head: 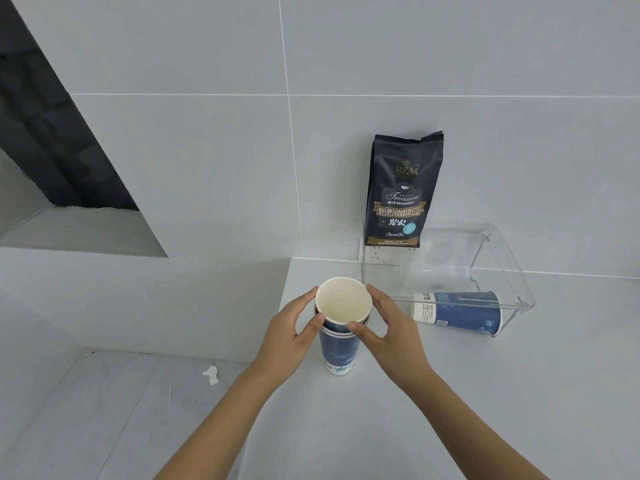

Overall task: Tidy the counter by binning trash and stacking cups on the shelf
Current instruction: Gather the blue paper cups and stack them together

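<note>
I see a scrap of white paper (210, 374) on the lower surface at far left. My left hand (289, 332) and right hand (391, 329) each close a narrow grip on the rim of the stacked cups (341, 327), upright on the counter (485, 393). Further right, a black bag (401, 192) reads "B&M", "Treasure", "BLUE MOUNTAIN". Another blue cup (457, 312) lies sideways under the clear shelf (498, 258).

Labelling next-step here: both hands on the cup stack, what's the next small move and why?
Probably press the top cup down until it seats. Both hands, left hand and right hand, pinch the cup stack at its rim, and the upper rims still show gaps. One blue cup still lies on its side under the clear acrylic shelf.
</note>
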